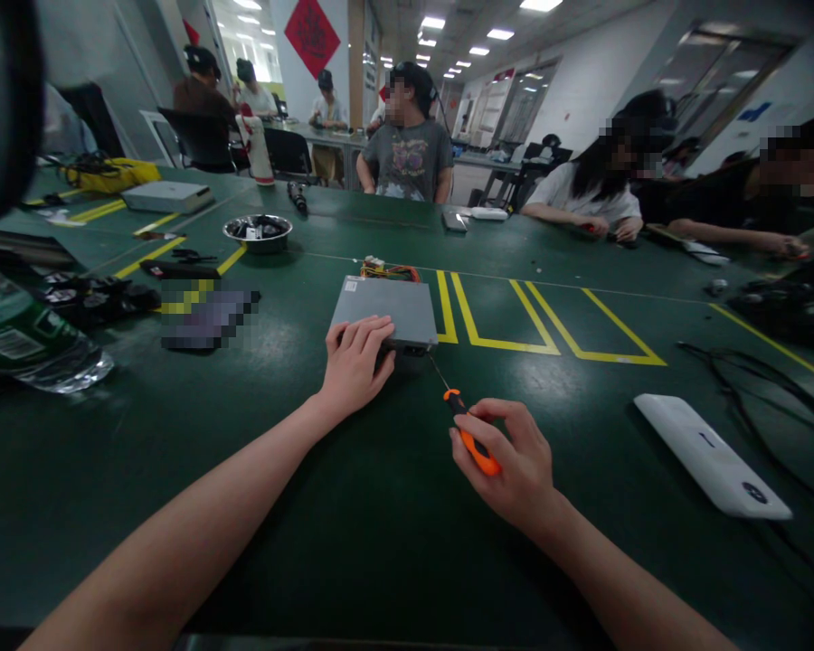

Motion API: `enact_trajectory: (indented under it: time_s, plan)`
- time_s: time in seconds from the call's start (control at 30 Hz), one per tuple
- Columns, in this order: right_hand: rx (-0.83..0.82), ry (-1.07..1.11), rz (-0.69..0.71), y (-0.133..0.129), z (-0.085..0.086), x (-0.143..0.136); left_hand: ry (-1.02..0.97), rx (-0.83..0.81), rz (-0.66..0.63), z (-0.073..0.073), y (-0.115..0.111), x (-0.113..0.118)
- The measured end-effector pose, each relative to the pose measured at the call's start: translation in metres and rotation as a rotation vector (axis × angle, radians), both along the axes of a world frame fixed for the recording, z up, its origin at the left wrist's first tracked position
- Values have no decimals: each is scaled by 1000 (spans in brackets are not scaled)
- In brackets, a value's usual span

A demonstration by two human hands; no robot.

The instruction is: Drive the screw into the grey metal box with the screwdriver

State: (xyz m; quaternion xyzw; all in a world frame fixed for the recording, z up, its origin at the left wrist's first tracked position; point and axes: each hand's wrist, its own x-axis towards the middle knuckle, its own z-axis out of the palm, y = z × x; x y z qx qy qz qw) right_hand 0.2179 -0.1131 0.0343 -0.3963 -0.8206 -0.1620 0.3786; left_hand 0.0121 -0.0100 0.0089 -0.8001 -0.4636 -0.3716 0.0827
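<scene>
A grey metal power supply unit point(394, 303) lies flat on the green table, with a bundle of coloured wires point(393, 269) behind it. My left hand point(358, 363) holds it at the near left corner, fingers over the top and thumb by the front side. In my right hand point(508, 457) is an orange and black screwdriver point(471, 436), gripped between thumb and fingers. Its thin shaft slants up and left, and the tip is at the unit's near right corner. Whether the tip sits in a screw is too small to tell.
Left of me are a water bottle point(31, 339), a pixelated dark object point(210, 316) and a metal bowl point(258, 232) of small parts. A white oblong device point(711, 455) and black cables point(773, 389) lie right. Yellow tape marks the table. Several people sit beyond.
</scene>
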Motion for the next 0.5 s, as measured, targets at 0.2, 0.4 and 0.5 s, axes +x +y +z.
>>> enact_trajectory:
  time_s: [0.2, 0.4, 0.5]
  plan:
    - [101, -250, -18, -9, 1, -2, -4, -4, -1, 0, 0, 0]
    - [63, -262, -126, -11, 7, -5, 3, -1, 2, -1, 1, 1]
    - [-16, -259, -119, -15, 3, -13, 2, 4, 2, -1, 1, 1]
